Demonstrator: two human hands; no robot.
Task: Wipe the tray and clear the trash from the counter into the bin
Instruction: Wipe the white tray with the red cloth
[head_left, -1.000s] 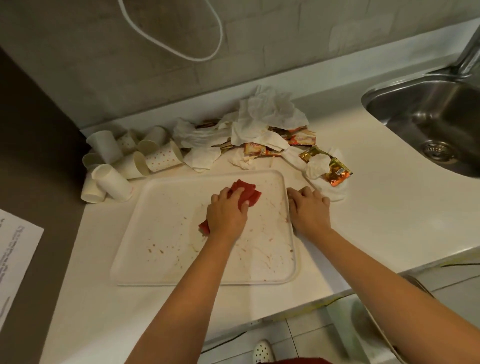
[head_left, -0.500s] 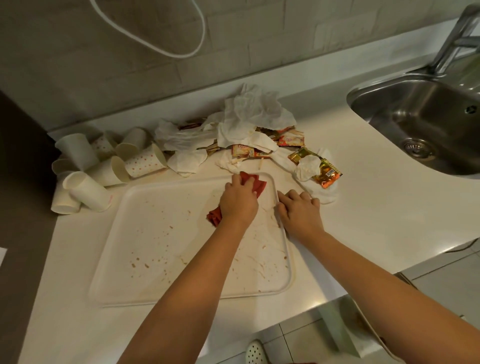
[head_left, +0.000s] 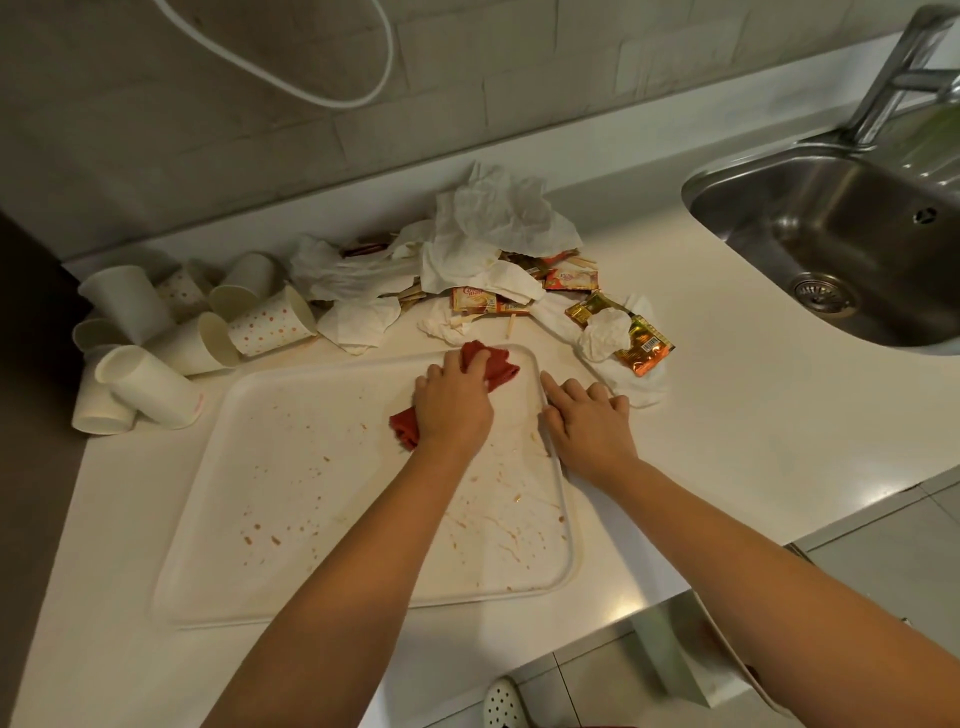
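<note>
A cream tray (head_left: 291, 467) with brown stains lies on the white counter (head_left: 753, 426). My left hand (head_left: 453, 410) grips a red cloth (head_left: 496, 364) and presses it on the tray near the far right corner. My right hand (head_left: 587, 423) lies with spread fingers on the tray's right rim and the counter beside it. Behind the tray sits the trash: crumpled white napkins (head_left: 498, 223), sachet wrappers (head_left: 641, 348) and several tipped paper cups (head_left: 150, 379) at the far left.
A steel sink (head_left: 841, 244) with a tap (head_left: 893, 78) is set in the counter at the right. A white cable (head_left: 291, 88) hangs on the tiled wall. Below the counter edge at the lower right a bin (head_left: 675, 660) shows partly, near a white shoe (head_left: 501, 704).
My left hand has slid the red cloth farther along the tray toward its far right corner. My right hand has stayed on the tray's right edge. The camera has shifted right.
</note>
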